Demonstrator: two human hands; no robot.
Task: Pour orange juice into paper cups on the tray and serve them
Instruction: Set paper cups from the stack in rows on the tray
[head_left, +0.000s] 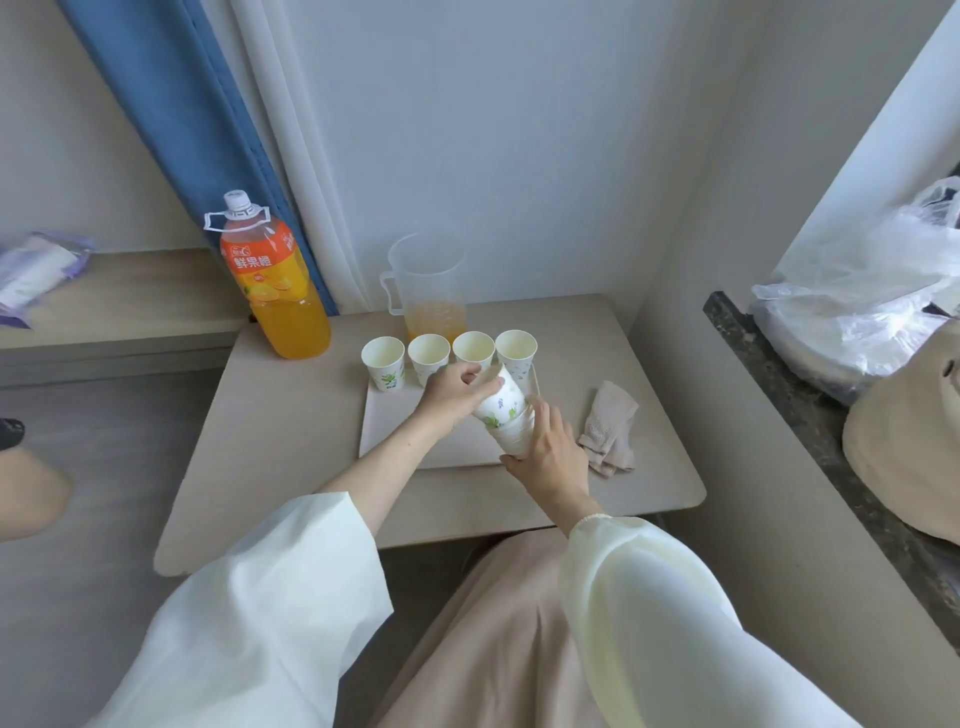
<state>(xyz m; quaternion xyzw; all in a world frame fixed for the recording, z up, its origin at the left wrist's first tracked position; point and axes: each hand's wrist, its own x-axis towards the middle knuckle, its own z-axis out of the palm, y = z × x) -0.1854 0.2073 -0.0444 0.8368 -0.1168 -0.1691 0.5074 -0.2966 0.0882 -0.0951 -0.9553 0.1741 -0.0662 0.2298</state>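
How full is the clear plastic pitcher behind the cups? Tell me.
Mostly empty: the clear plastic pitcher holds orange juice only near its bottom.

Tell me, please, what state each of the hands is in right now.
Left hand: fingers grip the top white leaf-printed paper cup.
Right hand: fingers hold the stack of white paper cups.

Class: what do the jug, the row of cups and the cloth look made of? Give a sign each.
Jug: frosted clear plastic, likely; its wall is see-through. Cups: matte white paper, printed leaves. Cloth: soft beige fabric, probably; it lies crumpled.
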